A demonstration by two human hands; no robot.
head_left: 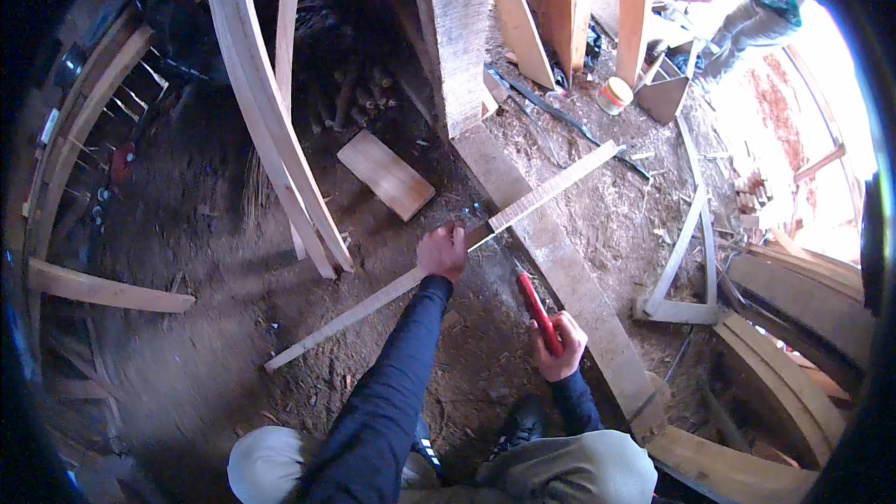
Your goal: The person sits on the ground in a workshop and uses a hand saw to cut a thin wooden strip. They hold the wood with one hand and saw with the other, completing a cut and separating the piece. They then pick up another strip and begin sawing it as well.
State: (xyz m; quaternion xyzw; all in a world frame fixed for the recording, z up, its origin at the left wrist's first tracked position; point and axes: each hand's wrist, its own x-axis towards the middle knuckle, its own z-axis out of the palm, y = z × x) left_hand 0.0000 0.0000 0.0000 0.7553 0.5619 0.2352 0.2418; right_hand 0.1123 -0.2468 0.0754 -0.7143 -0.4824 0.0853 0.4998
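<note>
My left hand (442, 254) is closed round a long, thin wooden strip (555, 186), which lies slantwise from the lower left to the upper right. Its far part crosses a thick timber beam (588, 280) lying on the ground. A short darker stretch shows on the strip just beyond my fingers; I cannot tell whether it is shadow or a separate piece. In my right hand (560, 347), just left of the beam, is a red-handled tool (537, 308). Its narrow tip points up toward the strip without touching it; the tool's kind is not plain.
A short plank (386, 175) lies on the dirt ahead. Curved upright timbers (266, 121) stand at the left, and a post (459, 37) rises from the beam's far end. A small tub (615, 94) sits beyond. Another person (747, 5) is at the far right, near a triangular wooden frame (686, 224).
</note>
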